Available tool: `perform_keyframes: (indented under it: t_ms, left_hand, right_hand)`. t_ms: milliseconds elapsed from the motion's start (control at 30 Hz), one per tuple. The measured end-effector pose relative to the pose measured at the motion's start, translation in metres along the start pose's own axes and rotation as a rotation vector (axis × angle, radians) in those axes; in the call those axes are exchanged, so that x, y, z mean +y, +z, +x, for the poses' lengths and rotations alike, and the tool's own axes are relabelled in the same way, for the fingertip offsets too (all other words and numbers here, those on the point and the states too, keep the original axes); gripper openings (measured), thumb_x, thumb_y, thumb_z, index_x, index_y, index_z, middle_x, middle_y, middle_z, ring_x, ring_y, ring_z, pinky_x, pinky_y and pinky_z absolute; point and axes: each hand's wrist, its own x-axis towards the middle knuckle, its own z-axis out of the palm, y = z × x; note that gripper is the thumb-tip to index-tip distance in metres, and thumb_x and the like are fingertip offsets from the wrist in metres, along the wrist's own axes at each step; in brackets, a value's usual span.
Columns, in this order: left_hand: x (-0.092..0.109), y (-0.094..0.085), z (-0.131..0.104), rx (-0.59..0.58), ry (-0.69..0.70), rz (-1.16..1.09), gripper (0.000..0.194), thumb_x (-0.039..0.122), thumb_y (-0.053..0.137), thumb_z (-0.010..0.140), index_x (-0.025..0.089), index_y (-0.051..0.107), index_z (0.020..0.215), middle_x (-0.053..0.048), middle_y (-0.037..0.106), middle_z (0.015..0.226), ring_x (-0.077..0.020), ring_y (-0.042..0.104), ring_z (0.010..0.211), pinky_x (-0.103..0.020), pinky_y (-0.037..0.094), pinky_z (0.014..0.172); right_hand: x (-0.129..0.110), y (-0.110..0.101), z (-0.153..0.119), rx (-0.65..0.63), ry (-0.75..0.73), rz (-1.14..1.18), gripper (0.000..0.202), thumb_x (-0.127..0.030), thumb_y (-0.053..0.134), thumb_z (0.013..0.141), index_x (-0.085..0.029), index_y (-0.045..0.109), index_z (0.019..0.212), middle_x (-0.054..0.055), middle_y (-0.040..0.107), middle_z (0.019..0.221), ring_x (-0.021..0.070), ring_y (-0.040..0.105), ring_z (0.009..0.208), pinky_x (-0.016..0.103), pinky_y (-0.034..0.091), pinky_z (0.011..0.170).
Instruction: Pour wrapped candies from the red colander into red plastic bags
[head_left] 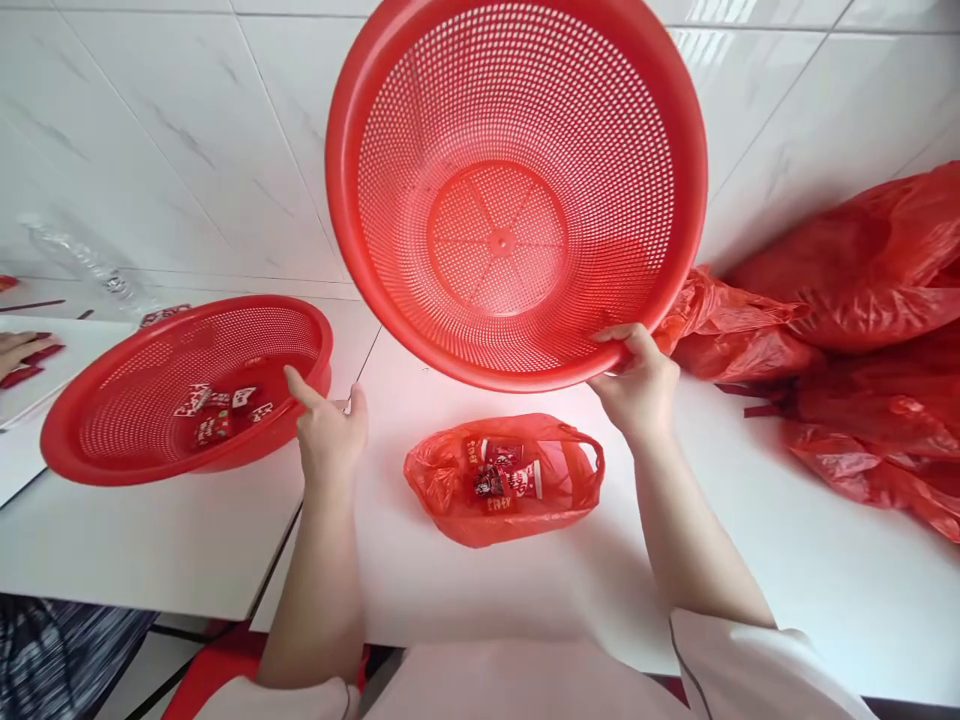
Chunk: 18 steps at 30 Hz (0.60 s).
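A firm rim grip was required: the upper basket (341, 190) was pinched by the right hand (637, 388); the left hand's (327, 440) thumb and forefinger were spread wide.

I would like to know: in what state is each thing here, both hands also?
Large red basket: raised, tipped, mesh bottom visible.
Right hand: gripping its rim.
Other red basket: holding red packets.
Left hand: at that basket's rim, index finger extended; grip unclear.
Small red bag: open on the table, printed packs inside.
Red bags at right: bulging; cannot tell if tied.
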Motion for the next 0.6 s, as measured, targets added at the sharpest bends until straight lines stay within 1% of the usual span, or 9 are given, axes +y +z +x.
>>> perform_keyframes:
  t_ms: [67, 100, 167, 200, 267, 333, 433, 533, 600]
  left_hand:
    - [-0.009, -0.001, 0.007, 0.051, -0.066, 0.215, 0.084, 0.040, 0.065, 0.077, 0.008, 0.023, 0.142, -0.015, 0.065, 0.082, -0.0417, 0.062, 0.095, -0.063, 0.042, 0.088]
    - [-0.014, -0.002, 0.011, 0.050, -0.088, 0.304, 0.080, 0.041, 0.064, 0.078, 0.006, 0.026, 0.140, -0.018, 0.064, 0.087, -0.0439, 0.060, 0.097, -0.064, 0.041, 0.086]
    - [-0.019, -0.004, 0.015, 0.017, -0.105, 0.380, 0.068, 0.042, 0.058, 0.082, 0.006, 0.031, 0.134, -0.023, 0.061, 0.096, -0.0448, 0.058, 0.098, -0.062, 0.043, 0.082]
    - [-0.021, -0.005, 0.017, 0.009, -0.102, 0.384, 0.063, 0.042, 0.055, 0.084, 0.006, 0.033, 0.131, -0.023, 0.060, 0.098, -0.0439, 0.058, 0.099, -0.061, 0.044, 0.081]
    - [-0.022, -0.006, 0.018, 0.022, -0.082, 0.359, 0.056, 0.043, 0.055, 0.085, 0.009, 0.036, 0.126, -0.019, 0.059, 0.094, -0.0411, 0.057, 0.097, -0.058, 0.045, 0.081]
    - [-0.022, -0.006, 0.018, 0.064, -0.047, 0.318, 0.055, 0.043, 0.060, 0.082, 0.012, 0.039, 0.122, -0.013, 0.057, 0.087, -0.0378, 0.056, 0.094, -0.058, 0.044, 0.083]
    - [-0.023, -0.001, 0.018, 0.142, 0.061, 0.232, 0.055, 0.043, 0.069, 0.076, 0.016, 0.044, 0.117, -0.007, 0.052, 0.080, -0.0333, 0.054, 0.091, -0.057, 0.044, 0.086]
    - [-0.024, 0.008, 0.017, 0.194, 0.196, 0.157, 0.051, 0.038, 0.075, 0.070, 0.018, 0.050, 0.109, -0.007, 0.049, 0.087, -0.0277, 0.053, 0.088, -0.050, 0.046, 0.086]
    - [-0.023, 0.016, 0.014, 0.157, 0.296, 0.107, 0.047, 0.032, 0.077, 0.068, 0.019, 0.052, 0.105, -0.008, 0.050, 0.098, -0.0248, 0.053, 0.091, -0.044, 0.048, 0.086]
  right_hand:
    - [0.003, -0.003, 0.002, 0.031, 0.008, 0.004, 0.031, -0.035, 0.072, 0.070, -0.020, 0.062, 0.095, 0.003, 0.069, 0.090, 0.0164, 0.064, 0.071, 0.029, 0.055, 0.068]
    - [0.005, -0.005, 0.004, 0.044, 0.014, 0.000, 0.031, -0.035, 0.072, 0.070, -0.020, 0.062, 0.095, 0.004, 0.069, 0.090, 0.0168, 0.064, 0.071, 0.029, 0.055, 0.068]
    - [0.009, -0.009, 0.006, 0.067, 0.026, -0.019, 0.030, -0.035, 0.072, 0.070, -0.019, 0.063, 0.094, 0.005, 0.069, 0.090, 0.0171, 0.064, 0.070, 0.029, 0.054, 0.068]
    - [0.011, -0.010, 0.007, 0.078, 0.031, -0.028, 0.030, -0.036, 0.071, 0.070, -0.019, 0.063, 0.093, 0.005, 0.069, 0.089, 0.0173, 0.064, 0.070, 0.030, 0.054, 0.067]
    - [0.016, -0.013, 0.009, 0.106, 0.037, -0.042, 0.030, -0.036, 0.071, 0.070, -0.018, 0.063, 0.093, 0.006, 0.069, 0.089, 0.0178, 0.064, 0.070, 0.030, 0.054, 0.068]
    - [0.020, -0.016, 0.011, 0.134, 0.037, -0.048, 0.030, -0.036, 0.070, 0.070, -0.018, 0.063, 0.092, 0.006, 0.069, 0.089, 0.0185, 0.064, 0.073, 0.031, 0.054, 0.069]
    - [0.026, -0.018, 0.014, 0.162, 0.050, -0.033, 0.030, -0.034, 0.070, 0.069, -0.017, 0.063, 0.092, 0.006, 0.069, 0.089, 0.0191, 0.064, 0.075, 0.031, 0.053, 0.070]
    - [0.030, -0.021, 0.017, 0.182, 0.075, -0.010, 0.028, -0.031, 0.070, 0.066, -0.018, 0.063, 0.090, 0.006, 0.069, 0.088, 0.0192, 0.063, 0.073, 0.032, 0.053, 0.069]
    - [0.033, -0.022, 0.018, 0.191, 0.088, 0.000, 0.028, -0.031, 0.071, 0.066, -0.018, 0.063, 0.090, 0.006, 0.069, 0.086, 0.0195, 0.063, 0.073, 0.033, 0.053, 0.070]
